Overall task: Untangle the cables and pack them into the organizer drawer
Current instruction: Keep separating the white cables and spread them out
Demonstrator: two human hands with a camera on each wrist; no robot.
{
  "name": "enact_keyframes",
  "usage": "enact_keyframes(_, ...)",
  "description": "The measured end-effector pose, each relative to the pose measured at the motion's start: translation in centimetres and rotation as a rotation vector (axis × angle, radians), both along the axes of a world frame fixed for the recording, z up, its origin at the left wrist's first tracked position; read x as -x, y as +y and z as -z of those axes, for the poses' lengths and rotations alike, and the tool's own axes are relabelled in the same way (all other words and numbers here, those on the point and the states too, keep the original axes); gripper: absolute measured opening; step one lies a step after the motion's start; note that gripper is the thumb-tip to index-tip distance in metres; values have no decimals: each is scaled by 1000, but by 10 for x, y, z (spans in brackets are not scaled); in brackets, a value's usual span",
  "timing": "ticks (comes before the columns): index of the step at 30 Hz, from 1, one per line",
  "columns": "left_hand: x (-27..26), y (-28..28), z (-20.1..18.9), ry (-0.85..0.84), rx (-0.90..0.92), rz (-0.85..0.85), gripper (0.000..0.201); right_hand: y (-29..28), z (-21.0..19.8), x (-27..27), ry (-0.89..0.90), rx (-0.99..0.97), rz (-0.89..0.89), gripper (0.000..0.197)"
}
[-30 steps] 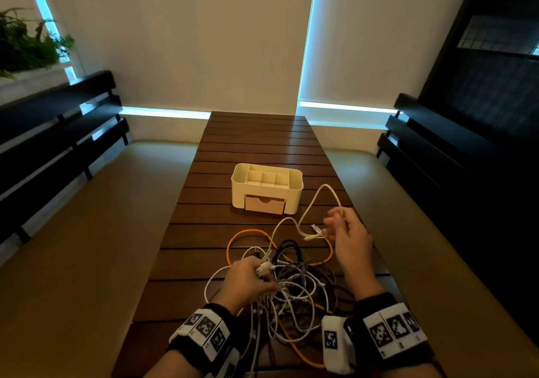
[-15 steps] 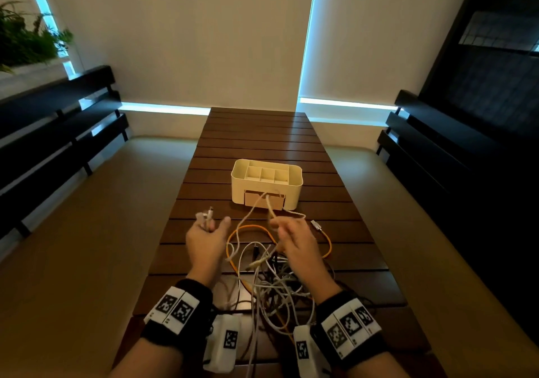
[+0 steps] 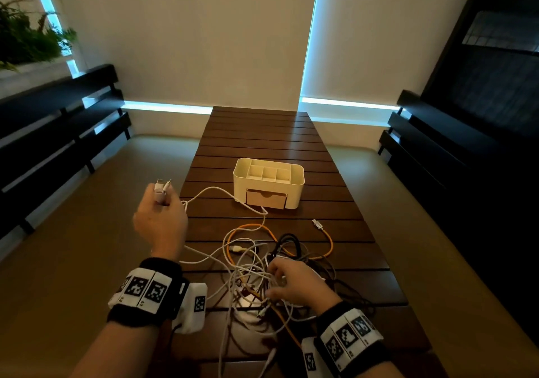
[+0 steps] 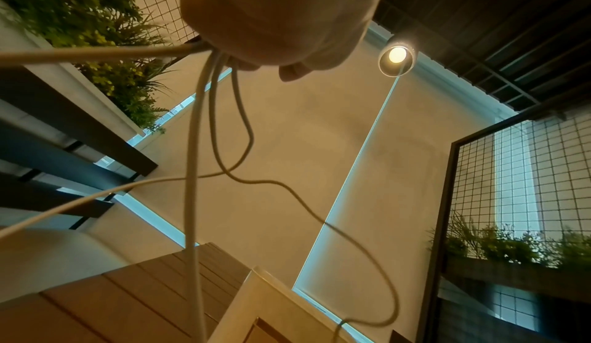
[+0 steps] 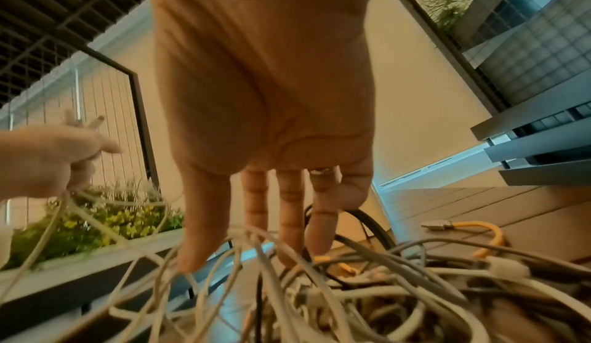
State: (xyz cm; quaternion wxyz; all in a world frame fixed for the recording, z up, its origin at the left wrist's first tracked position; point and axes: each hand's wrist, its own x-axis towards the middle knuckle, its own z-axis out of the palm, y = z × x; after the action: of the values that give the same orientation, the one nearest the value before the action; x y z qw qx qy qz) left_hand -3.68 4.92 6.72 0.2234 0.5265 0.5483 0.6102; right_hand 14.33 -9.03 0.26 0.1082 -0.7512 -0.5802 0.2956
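Observation:
A tangle of white, grey, black and orange cables [image 3: 262, 278] lies on the near half of the slatted wooden table [image 3: 262, 138]. My left hand [image 3: 160, 217] is raised off the table's left edge and grips the plug ends of white cables [image 3: 162, 186]; their cords [image 4: 195, 146] hang down to the pile. My right hand [image 3: 291, 281] rests on the tangle with straight fingers [image 5: 288, 222] spread among the cables. The cream organizer [image 3: 296, 182] stands at mid-table, its wooden drawer [image 3: 265, 198] facing me and closed. An orange cable [image 3: 328, 237] curls right of the pile.
Dark slatted benches [image 3: 58, 132] run along both sides of the table, with tan cushions [image 3: 73, 232] below. A planter with greenery [image 3: 26, 39] sits at the far left. The table's far half behind the organizer holds nothing.
My left hand has swung out left and up, pulling the white cable ends away from the pile. My right hand has dropped from mid-air onto the tangle.

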Motion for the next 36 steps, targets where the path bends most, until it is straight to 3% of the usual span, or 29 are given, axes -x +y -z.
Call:
enact_keyframes(4, 0, -1, 2, 16, 3, 14, 28, -3, 19, -11, -168, 76, 38, 28)
enact_keyframes(8, 4, 0, 5, 93, 8, 15, 29, -8, 33, -30, 158, 181, 140, 41)
enact_keyframes(10, 7, -1, 5, 76, 8, 10, 36, -10, 33, -32, 268, 17, 312, 47)
enact_keyframes(12, 8, -3, 8, 71, 11, 23, 37, -11, 38, -34, 222, -296, 489, 36)
enact_keyframes(13, 8, -4, 9, 78, 18, 47, 34, -11, 41, -34, 206, -400, 481, 28)
enact_keyframes(14, 6, -5, 12, 106, 32, 88, 32, -9, 41, -33, 200, -394, 371, 33)
enact_keyframes(16, 1, -9, 19, 225, 52, 258, 35, -6, 46, -26, 175, -149, 69, 59)
enact_keyframes(17, -3, -11, 26, 297, 62, 392, 37, -3, 47, -22, 137, -23, -14, 61)
enact_keyframes(19, -14, -21, 41, 445, 162, 710, 27, 2, 54, -17, 48, 85, -49, 56)
enact_keyframes(21, -27, -32, 64, 709, 322, 918, 12, 4, 58, -11, -64, 132, -62, 49)
enact_keyframes(22, -33, -37, 77, 891, 359, 957, 28, 3, 60, -9, -129, 152, -69, 47)
enact_keyframes(24, -41, -44, 103, 1141, 409, 951, 53, -2, 62, -4, -280, 153, -79, 45)
enact_keyframes(27, -37, -44, 124, 1121, 483, 878, 65, -7, 68, -5, -408, 107, 10, 44)
enact_keyframes(32, -22, -37, 125, 1131, 591, 848, 58, -16, 70, -22, -394, 140, 135, 46)
enact_keyframes(36, -2, -27, 133, 1095, 633, 718, 47, -25, 69, -41, -374, 105, 300, 41)
